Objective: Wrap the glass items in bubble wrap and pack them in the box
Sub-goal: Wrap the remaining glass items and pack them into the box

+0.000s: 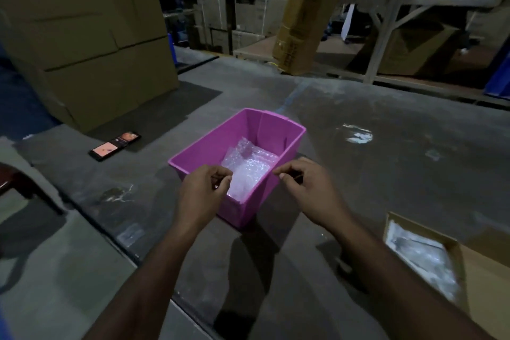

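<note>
A pink plastic box (198,146) stands open on the grey floor in the middle of the view. Inside it lies a bundle of clear bubble wrap (249,167); what it covers is hidden. My left hand (201,193) hovers over the box's near corner with fingers loosely curled, and nothing shows in its grip. My right hand (306,190) hangs just outside the box's right wall, its fingers also loosely curled with nothing visible in them. A small shiny, clear object (357,135) lies on the floor to the right of the box, too blurred to identify.
An open cardboard carton (469,265) holding clear wrap sits at the near right. A phone (114,145) with a lit screen lies on the floor to the left. Large cardboard boxes (82,44) stand at the back left, with shelving (386,22) behind.
</note>
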`<move>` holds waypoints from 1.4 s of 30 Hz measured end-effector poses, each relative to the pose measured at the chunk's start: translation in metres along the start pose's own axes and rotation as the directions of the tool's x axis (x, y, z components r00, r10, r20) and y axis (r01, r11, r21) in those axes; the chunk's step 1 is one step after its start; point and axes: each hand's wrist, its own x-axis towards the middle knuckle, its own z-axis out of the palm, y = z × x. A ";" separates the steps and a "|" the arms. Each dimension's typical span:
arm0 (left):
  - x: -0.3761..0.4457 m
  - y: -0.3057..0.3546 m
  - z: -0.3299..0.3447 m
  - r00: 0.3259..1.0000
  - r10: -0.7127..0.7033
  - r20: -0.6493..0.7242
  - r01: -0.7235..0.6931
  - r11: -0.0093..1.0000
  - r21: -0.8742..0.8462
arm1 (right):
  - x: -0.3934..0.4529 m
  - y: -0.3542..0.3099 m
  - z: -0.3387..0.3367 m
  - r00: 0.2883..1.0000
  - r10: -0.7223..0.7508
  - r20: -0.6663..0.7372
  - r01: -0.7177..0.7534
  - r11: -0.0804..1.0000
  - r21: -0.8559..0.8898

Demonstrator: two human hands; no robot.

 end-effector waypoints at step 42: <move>0.123 -0.012 0.005 0.781 0.206 0.590 0.190 0.821 -0.539 | 0.075 -0.024 0.068 0.874 0.449 -0.186 -0.368 0.861 0.350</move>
